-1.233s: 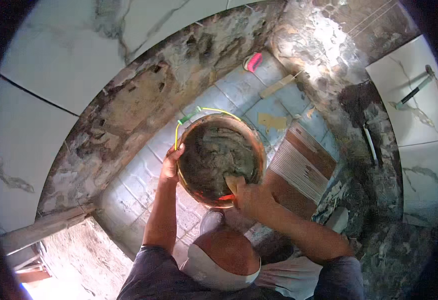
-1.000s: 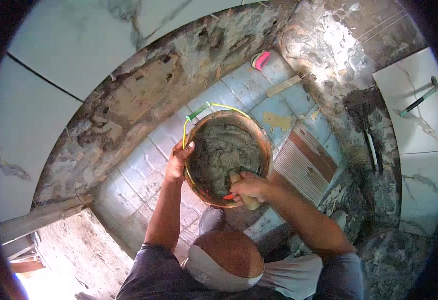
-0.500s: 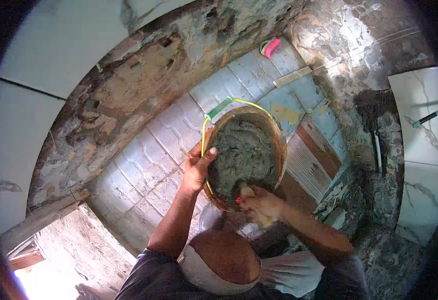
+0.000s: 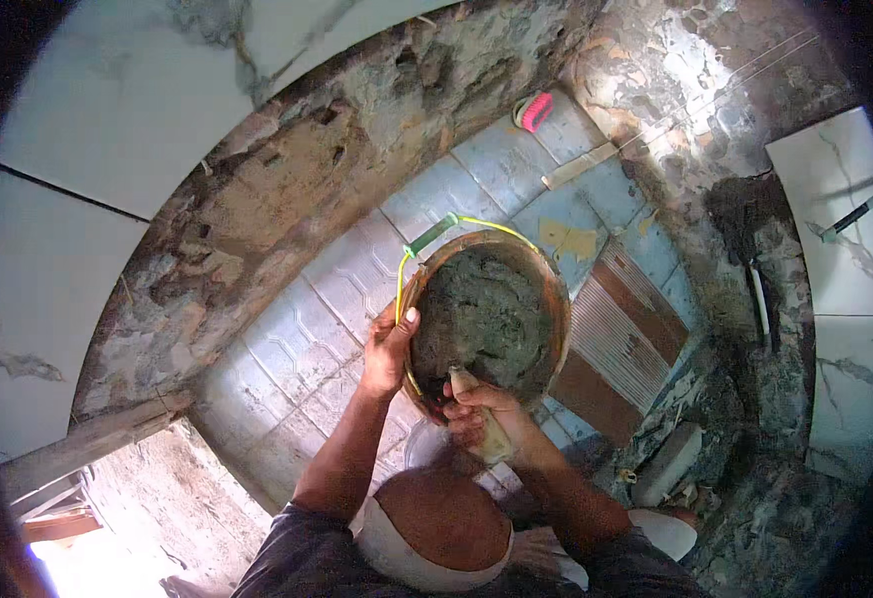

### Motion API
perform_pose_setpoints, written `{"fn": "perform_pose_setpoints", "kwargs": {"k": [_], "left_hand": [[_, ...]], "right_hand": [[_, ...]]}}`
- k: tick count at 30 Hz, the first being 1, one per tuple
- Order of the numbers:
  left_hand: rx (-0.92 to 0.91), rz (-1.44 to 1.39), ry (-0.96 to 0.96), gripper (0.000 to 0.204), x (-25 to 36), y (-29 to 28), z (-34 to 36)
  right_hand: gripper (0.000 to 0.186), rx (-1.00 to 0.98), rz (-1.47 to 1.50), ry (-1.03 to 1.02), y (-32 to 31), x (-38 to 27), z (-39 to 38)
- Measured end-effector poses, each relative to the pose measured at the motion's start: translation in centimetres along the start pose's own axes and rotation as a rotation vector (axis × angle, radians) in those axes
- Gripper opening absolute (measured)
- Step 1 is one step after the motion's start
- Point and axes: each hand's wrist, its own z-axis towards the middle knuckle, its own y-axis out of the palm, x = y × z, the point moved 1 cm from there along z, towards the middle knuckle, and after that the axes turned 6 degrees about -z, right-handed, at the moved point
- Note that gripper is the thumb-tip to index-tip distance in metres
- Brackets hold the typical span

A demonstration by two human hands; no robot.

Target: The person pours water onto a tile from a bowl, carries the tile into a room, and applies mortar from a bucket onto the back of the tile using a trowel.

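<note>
A round bucket [image 4: 556, 334] with an orange-brown, mortar-smeared rim stands on the tiled floor in front of me. Wet grey mortar [image 4: 491, 309] fills much of it. Its yellow wire bail with a green grip [image 4: 431, 235] leans over the far-left side. My left hand [image 4: 388, 351] clasps the bucket's left rim, thumb on top and fingers outside. At the near rim, my right hand [image 4: 481, 411] is wrapped round a tool with a pale, tapering handle [image 4: 494, 439]. The tool's narrow end points at the mortar; whatever lies beyond it I cannot make out.
Brown-and-white ribbed sheet [image 4: 621, 339] lies right of the bucket. A pink-bristled brush [image 4: 534, 112] rests in the far corner, near a flat strip [image 4: 581, 166]. Rough, stripped wall [image 4: 257, 189] borders the floor, with white marbled tiles [image 4: 67, 269] beyond. Rubble [image 4: 671, 463] lies at the near right.
My right hand has shifted left along the near rim, and the pale handle now stands more upright. The left hand keeps its grip on the rim. The view has shifted slightly.
</note>
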Motion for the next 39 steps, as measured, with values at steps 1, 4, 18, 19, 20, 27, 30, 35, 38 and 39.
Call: {"fn": "perform_pose_setpoints", "kwargs": {"k": [1, 4, 18, 19, 20, 27, 30, 35, 38, 39], "left_hand": [[-0.006, -0.002, 0.01, 0.045, -0.4, -0.4, 0.3], [0.002, -0.13, -0.021, 0.04, -0.8, -2.2, 0.7], [0.046, -0.249, -0.139, 0.042, -0.2, -2.0, 1.0], [0.048, -0.264, -0.144, 0.042, -0.4, -2.0, 0.8], [0.058, -0.282, -0.102, 0.041, -0.5, -2.3, 0.7], [0.107, -0.3, -0.074, 0.037, -1.0, -3.5, 0.4], [0.119, -0.276, -0.068, 0.036, -0.7, -3.8, -0.1], [0.137, -0.184, -0.08, 0.039, -1.9, -3.0, -0.5], [0.118, 0.015, -0.046, 0.048, -1.7, -1.2, -1.1], [0.123, 0.031, -0.045, 0.048, -1.6, -1.2, -1.2]], "right_hand": [[0.023, -0.117, 0.082, -0.002, 0.0, -0.3, 0.0], [0.023, -0.107, -0.015, -0.009, 0.8, -0.5, -1.0], [0.038, 0.652, -2.652, 0.08, 3.7, -5.4, -8.1], [0.038, 0.654, -2.658, 0.101, 4.1, -5.7, -8.7], [0.039, 0.559, -2.763, 0.187, 5.8, -6.2, -9.0], [0.036, 0.593, -2.684, 0.343, 11.9, -8.2, -14.0], [0.038, 0.54, -2.475, 0.205, 12.3, -9.6, -15.4], [0.035, 0.414, -2.019, 0.113, 3.3, -9.2, -13.5], [0.03, 0.42, -1.396, 0.111, -2.2, -4.8, -6.7], [0.029, 0.354, -1.055, 0.19, -1.4, -4.2, -5.2]]}}
